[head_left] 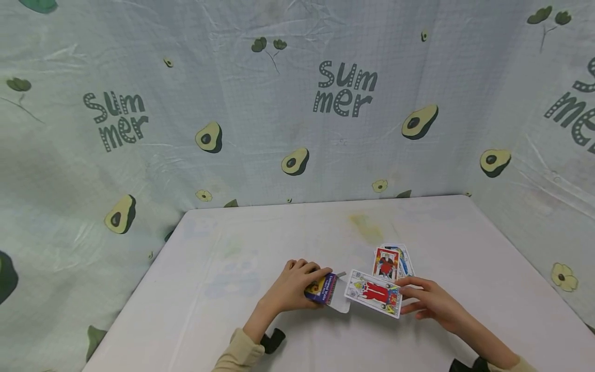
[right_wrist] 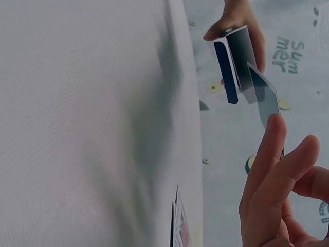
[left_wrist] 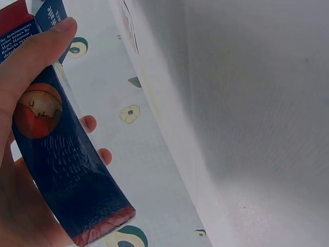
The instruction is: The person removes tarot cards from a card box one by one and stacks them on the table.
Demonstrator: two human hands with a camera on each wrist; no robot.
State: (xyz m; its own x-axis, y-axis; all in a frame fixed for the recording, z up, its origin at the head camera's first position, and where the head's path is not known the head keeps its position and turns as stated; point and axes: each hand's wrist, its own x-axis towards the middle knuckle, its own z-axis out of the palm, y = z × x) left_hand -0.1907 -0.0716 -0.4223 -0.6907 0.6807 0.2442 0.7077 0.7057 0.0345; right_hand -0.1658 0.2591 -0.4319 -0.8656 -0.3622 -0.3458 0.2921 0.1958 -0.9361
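My left hand grips a dark blue and red card box, its thumb and fingers round the narrow sides. The box's open end faces right, and a white flap sticks out there. At the other side of that opening, my right hand pinches an illustrated card by its right end. A figure in red shows on the card's upward face. In the right wrist view the card appears thin and slightly bent, its far end overlapping the box's opening. Just beyond the right hand, several illustrated cards lie overlapped on the table.
The white-covered table reaches back to a hanging sheet printed with avocados and lettering. More of that sheet runs along the left and right sides. A dark band is on the left wrist.
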